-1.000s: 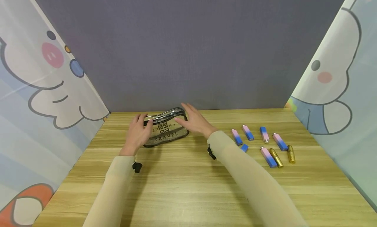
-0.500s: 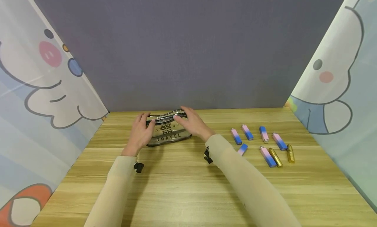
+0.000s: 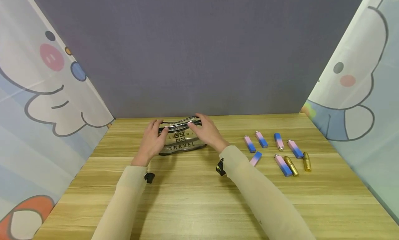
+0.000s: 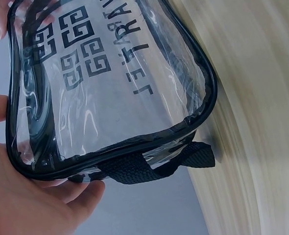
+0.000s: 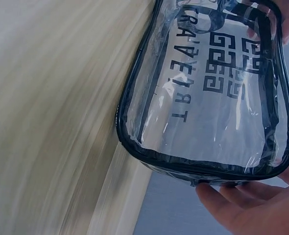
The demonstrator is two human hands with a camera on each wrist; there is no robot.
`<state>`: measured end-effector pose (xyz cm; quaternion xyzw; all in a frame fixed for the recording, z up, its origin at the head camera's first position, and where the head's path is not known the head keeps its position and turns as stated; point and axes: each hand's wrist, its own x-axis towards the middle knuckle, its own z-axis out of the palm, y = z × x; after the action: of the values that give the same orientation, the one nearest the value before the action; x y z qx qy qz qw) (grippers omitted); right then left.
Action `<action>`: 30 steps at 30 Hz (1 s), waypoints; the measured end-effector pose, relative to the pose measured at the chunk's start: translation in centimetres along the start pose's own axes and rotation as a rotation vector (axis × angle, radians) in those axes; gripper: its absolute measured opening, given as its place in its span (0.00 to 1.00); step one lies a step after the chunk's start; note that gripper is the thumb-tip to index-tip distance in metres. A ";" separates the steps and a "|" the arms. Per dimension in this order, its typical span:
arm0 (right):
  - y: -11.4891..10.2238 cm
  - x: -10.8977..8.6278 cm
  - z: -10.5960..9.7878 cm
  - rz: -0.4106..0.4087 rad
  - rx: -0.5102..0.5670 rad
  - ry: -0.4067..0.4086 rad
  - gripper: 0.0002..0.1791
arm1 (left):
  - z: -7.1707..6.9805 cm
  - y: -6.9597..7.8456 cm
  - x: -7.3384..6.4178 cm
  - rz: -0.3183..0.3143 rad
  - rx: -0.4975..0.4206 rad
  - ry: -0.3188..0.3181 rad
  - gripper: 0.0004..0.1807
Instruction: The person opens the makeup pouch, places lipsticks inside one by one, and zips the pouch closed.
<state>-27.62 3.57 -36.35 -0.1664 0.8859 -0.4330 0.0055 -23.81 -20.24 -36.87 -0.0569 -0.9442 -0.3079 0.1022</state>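
Observation:
A clear plastic toiletry bag [image 3: 182, 144] with black piping and the word TRAVEL stands upright on the table. My left hand [image 3: 151, 143] grips its left upper end, thumb on the near side and fingers behind. At the opposite end my right hand [image 3: 209, 134] holds the upper corner the same way. In the left wrist view a black fabric strap [image 4: 134, 169] hangs at the bag's side. The right wrist view shows the bag's other end [image 5: 198, 169] with fingers [image 5: 223, 203] against it. Through its clear walls I see no contents.
Several pink-and-blue lipstick-like tubes [image 3: 283, 165] lie scattered on the right of the wooden table [image 3: 187, 198]. Two gold tubes [image 3: 307, 162] lie among them. A grey panel [image 3: 199, 53] rises behind the table, with cartoon-printed curtains [image 3: 46, 105] on both sides.
The right hand has come down from above the bag's corner and taken hold of it. Bag and both hands sit slightly farther right in the view.

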 end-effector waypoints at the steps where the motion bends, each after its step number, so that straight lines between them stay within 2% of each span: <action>1: 0.1 -0.1 -0.1 0.003 -0.001 0.002 0.41 | 0.1 0.1 0.0 0.001 -0.002 0.001 0.34; 18: 1.0 -1.8 -1.4 0.000 -0.136 0.038 0.42 | 1.5 1.6 0.2 0.028 -0.012 -0.007 0.34; 30: 1.3 -3.2 -2.7 0.013 -0.156 0.027 0.43 | 2.0 2.7 0.1 0.039 -0.006 -0.047 0.33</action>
<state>-25.40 7.35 -36.12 -0.1545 0.9181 -0.3646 -0.0167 -23.77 -16.91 -36.92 -0.0827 -0.9442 -0.3071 0.0856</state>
